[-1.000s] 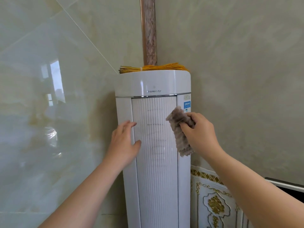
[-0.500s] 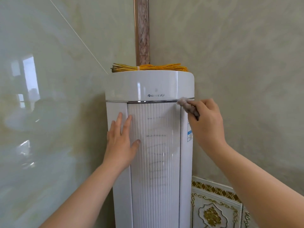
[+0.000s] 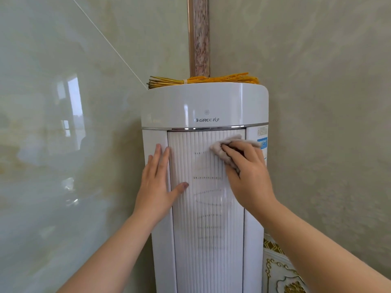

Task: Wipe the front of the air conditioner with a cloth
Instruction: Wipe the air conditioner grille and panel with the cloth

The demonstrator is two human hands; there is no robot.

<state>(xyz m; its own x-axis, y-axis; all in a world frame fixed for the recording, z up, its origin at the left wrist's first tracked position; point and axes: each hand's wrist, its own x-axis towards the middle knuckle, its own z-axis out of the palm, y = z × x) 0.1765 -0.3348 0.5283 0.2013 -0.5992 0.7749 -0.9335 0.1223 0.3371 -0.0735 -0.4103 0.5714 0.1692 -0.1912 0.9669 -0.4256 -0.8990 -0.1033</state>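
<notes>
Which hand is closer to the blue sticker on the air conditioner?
Right. The right hand, pressing the cloth on the ribbed panel, lies just left of the blue sticker. The left hand rests flat at the panel's far left edge.

A glossy white plastic air conditioner (image 3: 203, 106) carries a finely ribbed, matt-looking front grille (image 3: 207, 208) under a thin chrome-bright metal strip (image 3: 207, 128). A nubby, soft grey-beige cloth (image 3: 224, 153) lies against the ribs. The left wall (image 3: 63, 123) is polished, mirror-glossy stone-look tile; the right wall (image 3: 328, 102) looks matt and mottled. A bundle of dry yellow straw-like stalks (image 3: 201, 80) sits on top.
</notes>
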